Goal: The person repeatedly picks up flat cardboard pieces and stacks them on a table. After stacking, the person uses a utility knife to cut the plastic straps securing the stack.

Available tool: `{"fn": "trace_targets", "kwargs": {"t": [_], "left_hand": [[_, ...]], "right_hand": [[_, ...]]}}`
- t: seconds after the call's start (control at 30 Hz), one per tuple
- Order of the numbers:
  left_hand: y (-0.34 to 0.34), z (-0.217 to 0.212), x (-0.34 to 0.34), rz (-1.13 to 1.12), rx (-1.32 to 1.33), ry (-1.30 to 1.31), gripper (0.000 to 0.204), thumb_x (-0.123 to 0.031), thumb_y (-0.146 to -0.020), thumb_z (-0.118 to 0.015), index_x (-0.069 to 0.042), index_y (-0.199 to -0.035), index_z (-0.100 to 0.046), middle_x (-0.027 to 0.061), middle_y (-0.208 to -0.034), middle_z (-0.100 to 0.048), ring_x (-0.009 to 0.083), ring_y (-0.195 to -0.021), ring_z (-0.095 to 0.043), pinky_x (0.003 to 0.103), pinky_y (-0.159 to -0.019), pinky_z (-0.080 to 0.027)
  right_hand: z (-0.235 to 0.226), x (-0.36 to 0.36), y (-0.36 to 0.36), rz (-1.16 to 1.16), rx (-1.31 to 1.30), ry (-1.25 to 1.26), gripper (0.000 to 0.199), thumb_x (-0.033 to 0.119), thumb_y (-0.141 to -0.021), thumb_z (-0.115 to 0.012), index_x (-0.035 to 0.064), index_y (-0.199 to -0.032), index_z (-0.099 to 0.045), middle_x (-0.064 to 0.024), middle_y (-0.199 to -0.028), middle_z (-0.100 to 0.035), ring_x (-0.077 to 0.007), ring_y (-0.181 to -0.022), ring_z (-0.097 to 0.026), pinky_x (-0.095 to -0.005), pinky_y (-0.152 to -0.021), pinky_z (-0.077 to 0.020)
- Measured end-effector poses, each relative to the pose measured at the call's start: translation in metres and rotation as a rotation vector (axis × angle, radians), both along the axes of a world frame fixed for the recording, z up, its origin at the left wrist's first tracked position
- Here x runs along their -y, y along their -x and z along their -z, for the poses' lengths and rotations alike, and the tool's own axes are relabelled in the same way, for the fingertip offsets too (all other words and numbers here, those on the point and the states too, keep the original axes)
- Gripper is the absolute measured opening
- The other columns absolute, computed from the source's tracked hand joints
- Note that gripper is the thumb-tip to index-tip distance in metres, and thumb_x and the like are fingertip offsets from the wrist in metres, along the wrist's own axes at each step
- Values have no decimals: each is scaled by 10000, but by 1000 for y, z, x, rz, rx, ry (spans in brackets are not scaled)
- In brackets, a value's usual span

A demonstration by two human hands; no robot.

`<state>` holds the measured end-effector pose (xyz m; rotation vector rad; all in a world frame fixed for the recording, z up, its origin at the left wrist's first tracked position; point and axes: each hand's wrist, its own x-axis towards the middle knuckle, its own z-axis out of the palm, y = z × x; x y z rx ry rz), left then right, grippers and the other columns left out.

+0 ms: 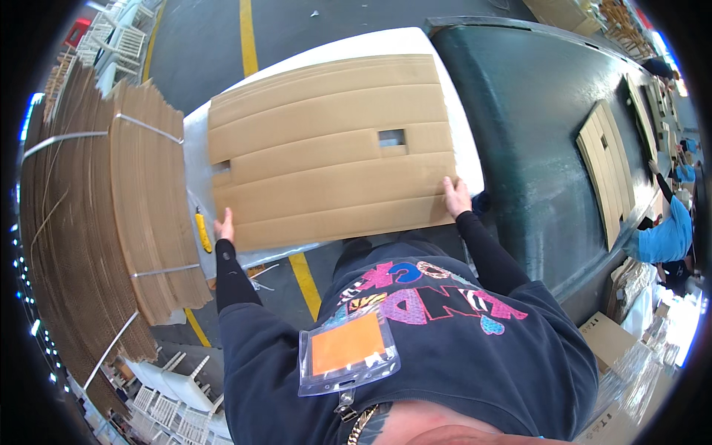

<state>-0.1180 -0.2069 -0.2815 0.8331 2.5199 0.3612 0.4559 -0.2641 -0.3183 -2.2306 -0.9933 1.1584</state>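
Note:
A large flat cardboard sheet (326,167) lies over a white-topped table (404,41) in front of me. It has crease lines across it and two rectangular cutouts. My left hand (226,225) grips its near left corner, thumb on top and fingers mostly hidden beneath. At the near right corner, my right hand (457,197) holds the sheet the same way. Several layered edges show along its far side; whether they are separate sheets I cannot tell. A yellow utility knife (203,231) rests at the table's left edge, close to my left hand.
Strapped stacks of cardboard (152,200) stand close on my left. To the right runs a dark green conveyor belt (512,111), carrying further cardboard pieces (604,170). A person in a blue top (664,230) is at its far side. White chairs (174,386) stand behind the stacks.

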Motion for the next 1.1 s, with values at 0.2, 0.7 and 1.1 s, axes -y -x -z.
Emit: {"fn": "trace_targets", "kwargs": {"t": [0.2,0.7,1.1], "left_hand": [[52,25,-13,13,41,37,1021,-730,-778,-627,106,-1347,-483,318,-1418,-470,412,-1350,-441,447,-1119,-353],[57,-1,-2,20,57,118,954,-676,-776,-662,60,-1360,-496,275,-1409,-499,375,-1333,-469,432,-1107,-373],[59,-24,12,190,-79,74,1023,-792,-828,-469,114,-1298,-539,330,-1329,-541,422,-1268,-521,467,-1075,-398]], "right_hand": [[3,-17,27,188,87,-84,662,448,-903,-657,-101,-1242,-508,-273,-1246,-595,-369,-1185,-577,-406,-1014,-433],[-19,-17,26,237,179,-71,692,574,-912,-581,-76,-1138,-656,-188,-1031,-699,-254,-934,-663,-357,-811,-508],[-47,-17,8,4,523,78,595,537,-982,-414,-7,-1201,-512,-303,-1178,-623,-460,-1117,-590,-523,-947,-442]]}}
